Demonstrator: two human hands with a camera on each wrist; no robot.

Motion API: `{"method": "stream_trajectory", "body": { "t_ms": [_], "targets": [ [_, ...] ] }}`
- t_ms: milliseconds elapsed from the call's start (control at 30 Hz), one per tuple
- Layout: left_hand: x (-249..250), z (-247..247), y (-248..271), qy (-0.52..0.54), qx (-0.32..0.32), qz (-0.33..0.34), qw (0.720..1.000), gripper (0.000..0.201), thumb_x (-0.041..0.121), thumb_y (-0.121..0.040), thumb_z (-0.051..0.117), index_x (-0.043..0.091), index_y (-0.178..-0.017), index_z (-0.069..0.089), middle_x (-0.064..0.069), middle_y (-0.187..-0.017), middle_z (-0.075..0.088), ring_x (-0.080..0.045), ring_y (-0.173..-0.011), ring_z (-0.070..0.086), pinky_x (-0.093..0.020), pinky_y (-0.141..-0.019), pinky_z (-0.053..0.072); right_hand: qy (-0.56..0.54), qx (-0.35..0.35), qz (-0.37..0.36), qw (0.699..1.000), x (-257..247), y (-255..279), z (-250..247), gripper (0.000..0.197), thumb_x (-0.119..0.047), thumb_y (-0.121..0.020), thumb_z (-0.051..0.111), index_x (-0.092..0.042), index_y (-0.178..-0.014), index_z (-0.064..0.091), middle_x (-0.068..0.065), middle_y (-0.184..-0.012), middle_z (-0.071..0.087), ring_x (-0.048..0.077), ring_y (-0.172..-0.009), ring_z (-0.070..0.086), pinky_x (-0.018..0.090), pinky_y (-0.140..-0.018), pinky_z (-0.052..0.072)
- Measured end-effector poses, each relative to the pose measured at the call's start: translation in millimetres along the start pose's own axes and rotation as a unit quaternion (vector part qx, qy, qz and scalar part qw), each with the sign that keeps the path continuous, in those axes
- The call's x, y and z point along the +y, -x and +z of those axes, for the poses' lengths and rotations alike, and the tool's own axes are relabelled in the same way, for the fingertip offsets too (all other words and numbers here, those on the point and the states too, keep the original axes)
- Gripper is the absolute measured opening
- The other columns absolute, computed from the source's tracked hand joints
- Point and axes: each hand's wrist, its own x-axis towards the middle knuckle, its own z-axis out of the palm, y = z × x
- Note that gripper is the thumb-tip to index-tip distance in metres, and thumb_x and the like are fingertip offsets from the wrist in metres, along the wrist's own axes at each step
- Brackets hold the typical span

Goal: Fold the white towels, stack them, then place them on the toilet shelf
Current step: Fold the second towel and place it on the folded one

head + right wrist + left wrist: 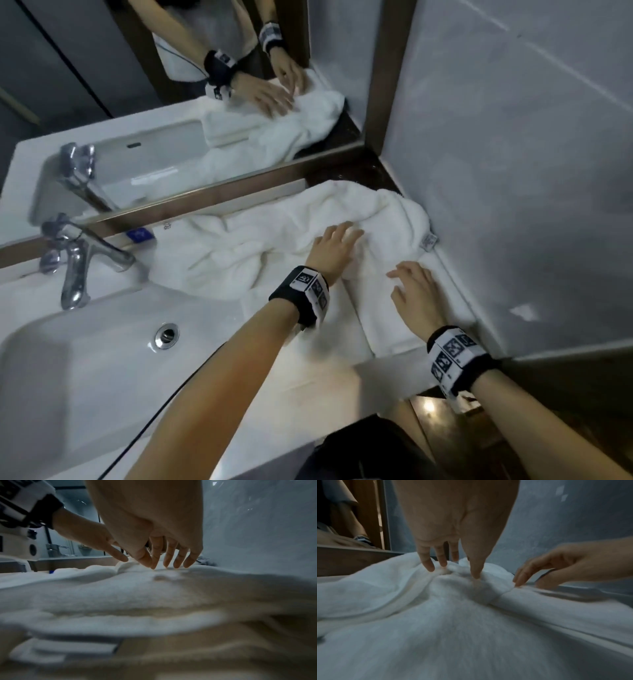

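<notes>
A crumpled white towel (274, 236) lies heaped on the white counter to the right of the basin, running into the corner by the wall. Under its near end sits a flat folded white towel (387, 329). My left hand (337, 241) lies on the crumpled towel with straight fingers spread. My right hand (411, 284) hovers or rests just to its right with fingers straight, tips at the cloth. From the left wrist, the left hand's fingertips (429, 566) touch a bunched ridge of the towel (436, 615). In the right wrist view, straight fingers (178, 561) touch the towel (120, 595).
A white basin (78, 356) with a chrome drain (167, 335) and chrome tap (78, 270) fills the left. A wood-framed mirror (171, 85) stands behind the counter. A grey tiled wall (513, 171) closes the right side. A towel label (429, 241) sticks out by the wall.
</notes>
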Motion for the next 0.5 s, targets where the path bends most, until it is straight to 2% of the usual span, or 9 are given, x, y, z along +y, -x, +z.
{"method": "stream_trajectory", "body": {
  "t_ms": [100, 200, 300, 367, 433, 500],
  "targets": [
    [2.9, 2.7, -24.2, -0.025, -0.032, 0.018, 0.999, 0.052, 0.020, -0.092, 0.052, 0.023, -0.141, 0.035, -0.001, -0.152, 0.026, -0.028, -0.139, 0.022, -0.042, -0.105, 0.032, -0.005, -0.007, -0.002, 1.000, 12.9, -4.3, -3.9, 0.034, -0.001, -0.080, 0.057, -0.008, -0.113, 0.061, 0.012, -0.125, 0.050, 0.031, -0.112, 0.047, 0.037, -0.096, 0.039],
    [0.5, 3.7, -40.3, -0.074, -0.033, 0.043, 0.996, 0.040, 0.026, -0.091, 0.054, 0.015, -0.129, 0.045, -0.004, -0.137, 0.042, -0.029, -0.128, 0.032, -0.039, -0.093, 0.038, -0.019, -0.018, -0.007, 1.000, 19.6, -13.5, -8.8, 0.032, 0.000, -0.083, 0.053, -0.010, -0.112, 0.061, 0.009, -0.123, 0.047, 0.026, -0.111, 0.044, 0.028, -0.091, 0.037],
    [-5.9, -1.4, -52.8, -0.089, -0.032, 0.054, 0.994, 0.035, 0.029, -0.094, 0.051, 0.009, -0.122, 0.046, -0.007, -0.127, 0.048, -0.029, -0.120, 0.038, -0.039, -0.079, 0.042, -0.017, -0.026, 0.008, 0.999, 19.4, -19.6, -11.5, 0.033, -0.002, -0.084, 0.051, -0.015, -0.113, 0.061, 0.005, -0.122, 0.045, 0.022, -0.109, 0.042, 0.034, -0.082, 0.045],
    [-12.4, -10.1, -60.9, -0.101, -0.007, 0.012, 0.995, 0.032, 0.024, -0.095, 0.047, 0.008, -0.123, 0.043, -0.009, -0.125, 0.047, -0.029, -0.119, 0.039, -0.039, -0.070, 0.042, -0.009, -0.040, 0.018, 0.999, 19.7, -21.6, -12.4, 0.034, -0.005, -0.085, 0.050, -0.018, -0.115, 0.059, 0.004, -0.122, 0.045, 0.022, -0.110, 0.041, 0.035, -0.079, 0.047],
    [-21.6, -22.8, -69.0, -0.115, 0.040, -0.046, 0.991, 0.032, 0.015, -0.095, 0.042, 0.009, -0.127, 0.041, -0.010, -0.125, 0.046, -0.030, -0.121, 0.039, -0.038, -0.062, 0.037, -0.005, -0.065, 0.021, 0.998, 21.6, -23.5, -13.5, 0.035, -0.006, -0.086, 0.050, -0.019, -0.118, 0.056, 0.003, -0.123, 0.043, 0.021, -0.112, 0.040, 0.032, -0.077, 0.045],
    [-34.0, -36.0, -76.7, -0.138, 0.086, -0.075, 0.984, 0.034, 0.007, -0.093, 0.039, 0.009, -0.127, 0.041, -0.012, -0.125, 0.045, -0.032, -0.121, 0.038, -0.036, -0.059, 0.035, -0.008, -0.089, 0.023, 0.996, 24.1, -26.5, -15.5, 0.035, -0.007, -0.087, 0.049, -0.020, -0.120, 0.054, 0.002, -0.125, 0.042, 0.020, -0.113, 0.039, 0.027, -0.075, 0.040]
  ]
}}
